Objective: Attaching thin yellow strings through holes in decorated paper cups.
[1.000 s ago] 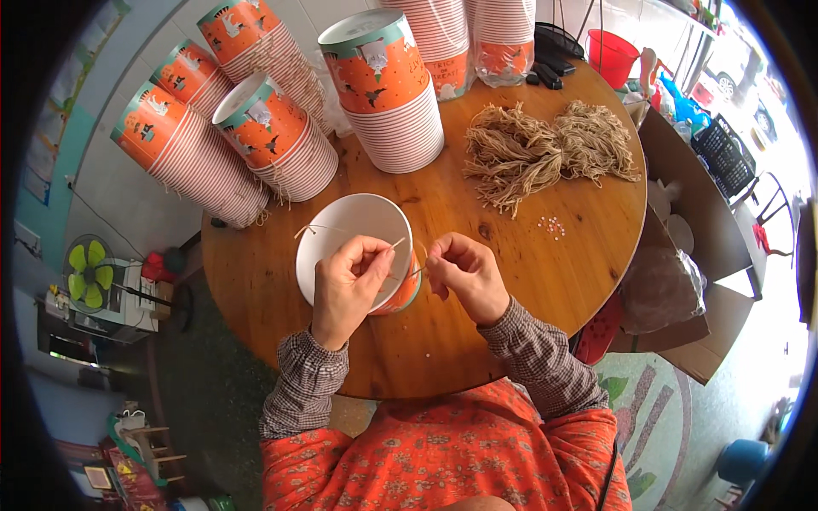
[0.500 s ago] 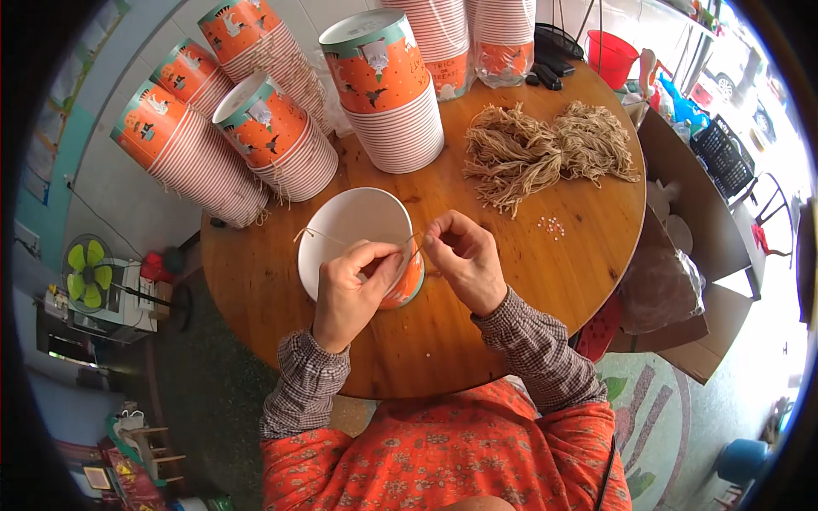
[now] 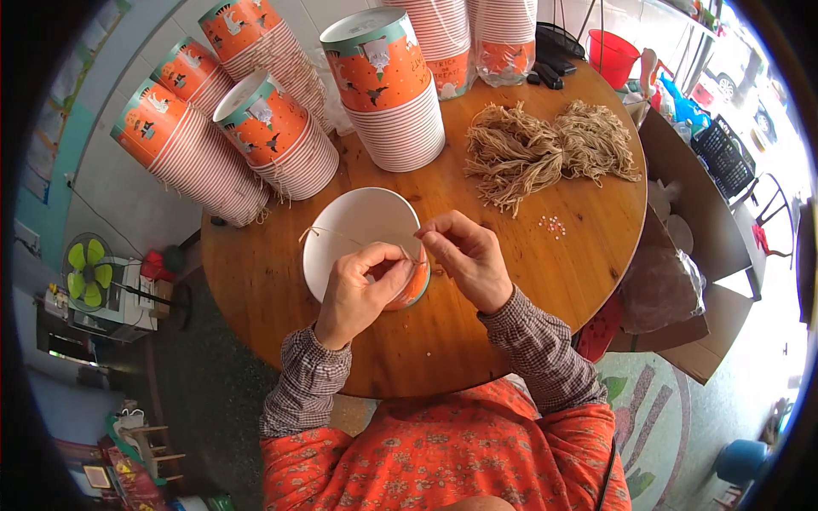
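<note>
A paper bucket (image 3: 354,213) with a white inside and an orange and teal outside lies tilted on the round wooden table (image 3: 528,298), its mouth upward. A thin piece of twine (image 3: 311,231) is knotted at the left of its rim and stretches across the mouth. At the rim's right side my left hand (image 3: 354,294) pinches the twine, thumb against forefinger. Close beside it, my right hand (image 3: 473,264) has thumb and forefinger pressed together at the twine's end. The fingertips partly hide the twine there.
Behind stand nested stacks of orange paper buckets (image 3: 390,128), some with twine hanging from them. A bundle of loose twine (image 3: 554,157) lies at the back right, with small pale bits (image 3: 552,226) nearer me. Beyond the table's right edge is an open cardboard box (image 3: 690,187).
The bucket has shifted slightly right. My right hand has moved a little to the right, and the twine between my fingers has changed shape.
</note>
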The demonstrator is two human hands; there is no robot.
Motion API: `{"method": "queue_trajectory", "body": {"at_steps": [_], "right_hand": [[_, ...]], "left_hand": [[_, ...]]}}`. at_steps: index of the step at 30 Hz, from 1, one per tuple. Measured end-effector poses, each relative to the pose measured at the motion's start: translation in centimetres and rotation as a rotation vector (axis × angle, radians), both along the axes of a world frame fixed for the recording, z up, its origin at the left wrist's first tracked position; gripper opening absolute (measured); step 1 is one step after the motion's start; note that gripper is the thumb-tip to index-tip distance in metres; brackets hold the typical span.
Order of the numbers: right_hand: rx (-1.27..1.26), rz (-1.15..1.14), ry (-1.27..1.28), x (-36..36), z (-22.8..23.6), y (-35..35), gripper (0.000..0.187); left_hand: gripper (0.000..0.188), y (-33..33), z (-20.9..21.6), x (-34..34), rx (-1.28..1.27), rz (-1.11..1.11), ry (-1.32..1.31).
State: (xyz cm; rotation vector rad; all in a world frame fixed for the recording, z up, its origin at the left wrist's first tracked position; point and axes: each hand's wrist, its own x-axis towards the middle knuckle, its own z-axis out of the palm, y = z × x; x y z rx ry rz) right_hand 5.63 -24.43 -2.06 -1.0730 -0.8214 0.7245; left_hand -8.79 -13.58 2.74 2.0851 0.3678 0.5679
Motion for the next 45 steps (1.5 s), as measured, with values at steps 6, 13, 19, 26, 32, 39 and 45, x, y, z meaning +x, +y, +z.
{"method": "queue_trajectory", "body": {"at_steps": [6,13,19,26,32,39,45], "right_hand": [[0.001,0.095,0.084,0.3,-1.6,-1.4,0.024],[-0.095,0.134,0.187,-0.1,-2.2,-2.0,0.018],[-0.103,0.112,0.230,-0.2,-2.7,-1.9,0.022],[-0.031,0.055,0.241,-0.4,-1.6,-2.1,0.014],[-0.056,-0.047,0.080,1.2,0.0,-2.3,0.014],[-0.043,-0.324,-1.077,0.7,1.3,-3.8,0.012],[0.036,-0.255,-1.169,-0.4,4.1,-4.2,0.017]], "left_hand": [[0.010,0.3,-0.3,0.1,-0.039,-0.001,-0.042],[0.010,0.4,-0.2,0.1,-0.043,0.022,-0.026],[0.011,0.3,-0.3,0.1,-0.043,0.022,-0.016],[0.009,0.4,-0.5,0.0,-0.063,-0.002,0.002],[0.009,0.8,-0.2,-0.3,-0.132,-0.046,0.099],[0.013,-0.2,1.4,0.1,-0.464,0.005,0.050],[0.016,-1.1,2.0,1.0,-0.466,0.011,0.062]]}}
